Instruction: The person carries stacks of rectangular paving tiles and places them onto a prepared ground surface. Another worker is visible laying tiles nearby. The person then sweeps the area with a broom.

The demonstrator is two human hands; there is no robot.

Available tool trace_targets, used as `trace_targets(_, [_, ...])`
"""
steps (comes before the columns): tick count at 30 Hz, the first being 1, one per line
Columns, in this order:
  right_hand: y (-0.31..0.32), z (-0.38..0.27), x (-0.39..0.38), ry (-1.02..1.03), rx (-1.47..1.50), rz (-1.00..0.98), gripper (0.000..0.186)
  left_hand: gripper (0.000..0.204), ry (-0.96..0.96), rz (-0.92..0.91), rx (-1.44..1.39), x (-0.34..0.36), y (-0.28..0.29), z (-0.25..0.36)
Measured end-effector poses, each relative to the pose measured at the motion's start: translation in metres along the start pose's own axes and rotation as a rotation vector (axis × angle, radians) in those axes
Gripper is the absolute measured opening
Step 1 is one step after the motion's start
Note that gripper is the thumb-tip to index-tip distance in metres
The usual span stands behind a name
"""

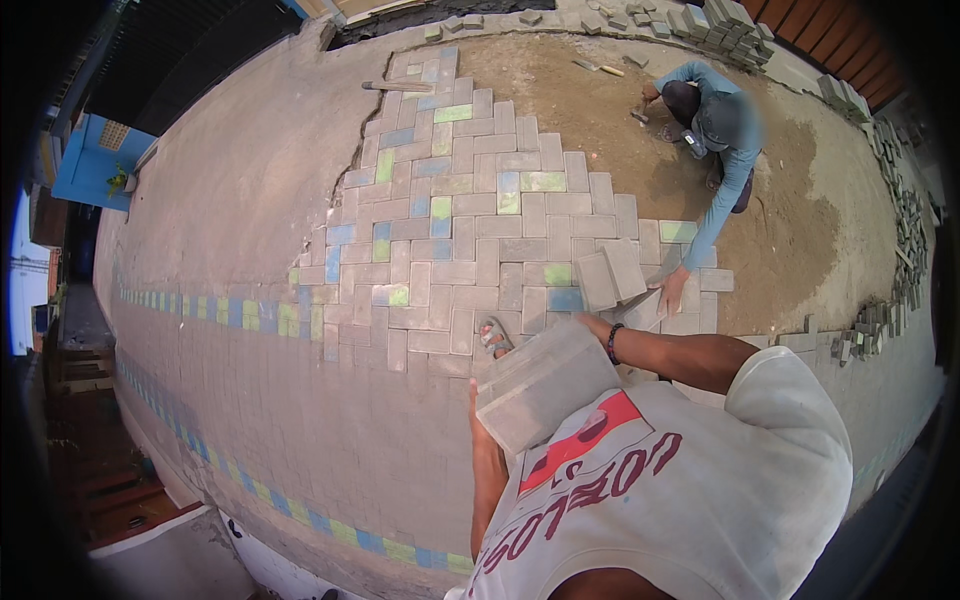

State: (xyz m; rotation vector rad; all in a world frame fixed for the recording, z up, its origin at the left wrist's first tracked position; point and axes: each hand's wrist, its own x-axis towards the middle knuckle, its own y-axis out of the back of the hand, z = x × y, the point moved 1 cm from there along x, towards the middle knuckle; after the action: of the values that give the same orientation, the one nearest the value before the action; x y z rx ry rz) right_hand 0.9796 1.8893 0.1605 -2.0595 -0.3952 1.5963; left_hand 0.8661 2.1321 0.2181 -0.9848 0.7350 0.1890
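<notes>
A stack of grey paving bricks [548, 385] is held against the front of my white shirt. My left hand [476, 405] presses on the stack's left end, its fingers mostly hidden. At the right end, my right hand [600, 330], with a dark bracelet at the wrist, grips the bricks. Just beyond it, a few loose paving bricks [611, 273] lie on the laid paving [487, 226]. A co-worker's hand [676, 290] reaches to a brick beside them. The co-worker's other hand holds a hammer [640, 116].
Bare sand [780, 270] borders the paving on the right, where the co-worker [725, 135] squats. Bricks are piled at the far right [722, 25] and strewn along the right edge [905, 220]. A wooden-looking bar [398, 86] lies across the far left paving edge.
</notes>
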Motion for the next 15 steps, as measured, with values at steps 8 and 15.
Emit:
trace_targets(8, [-0.049,-0.004,0.042,0.262,0.325,-0.025,0.041,0.058,0.254,0.008,0.206,0.067,-0.018,0.137])
trace_targets(15, [-0.112,-0.015,0.063,0.43,0.474,0.17,0.05,0.054,0.33,0.056,0.478,0.119,-0.031,0.22])
